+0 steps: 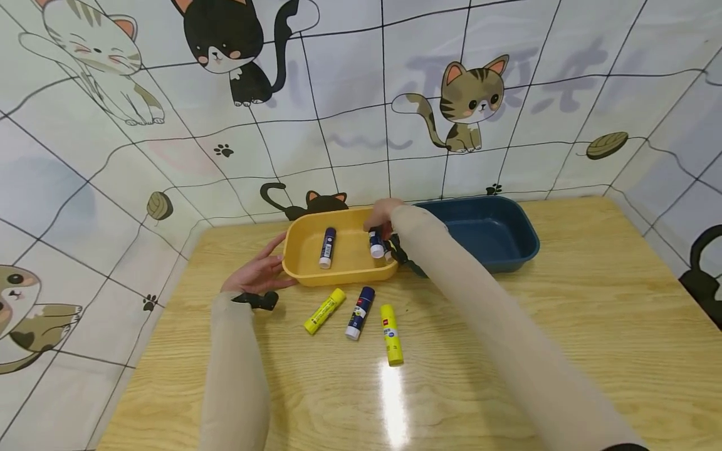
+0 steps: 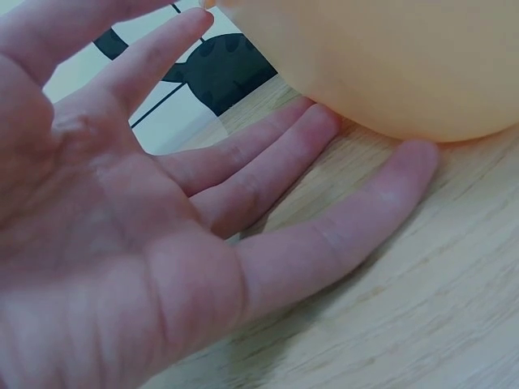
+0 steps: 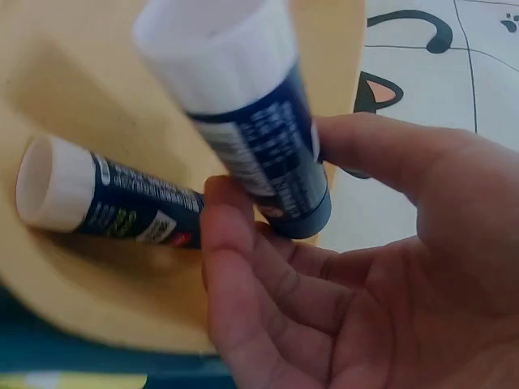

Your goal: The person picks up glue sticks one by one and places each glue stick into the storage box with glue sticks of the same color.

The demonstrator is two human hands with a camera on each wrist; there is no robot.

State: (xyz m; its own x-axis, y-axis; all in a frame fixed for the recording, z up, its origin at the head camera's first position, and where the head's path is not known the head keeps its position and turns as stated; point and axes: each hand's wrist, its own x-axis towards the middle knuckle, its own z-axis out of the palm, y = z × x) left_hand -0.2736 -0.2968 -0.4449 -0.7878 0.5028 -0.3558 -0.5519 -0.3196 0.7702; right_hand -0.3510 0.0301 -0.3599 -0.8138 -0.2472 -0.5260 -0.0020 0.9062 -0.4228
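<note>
My right hand (image 1: 385, 213) reaches over the right end of a yellow tray (image 1: 341, 275). Between thumb and fingers it pinches a navy glue stick (image 3: 259, 154) with a white base. Below those fingers, a second navy glue stick (image 3: 130, 194) lies in the tray, partly covered by the hand. Toward the tray's left side rests another navy glue stick (image 1: 327, 247). My left hand (image 1: 261, 270) lies beside the tray's left end, palm showing and fingers extended. In the left wrist view its fingertips (image 2: 418, 154) are right at the tray's lower wall.
A dark blue tray (image 1: 527, 247) stands right of the yellow one, partly behind the right forearm. In front lie a yellow glue stick (image 1: 325, 311), a navy glue stick with white base (image 1: 360, 313) and another yellow glue stick (image 1: 392, 335). A cat-patterned covering (image 1: 350, 138) rises behind the wooden table (image 1: 479, 388).
</note>
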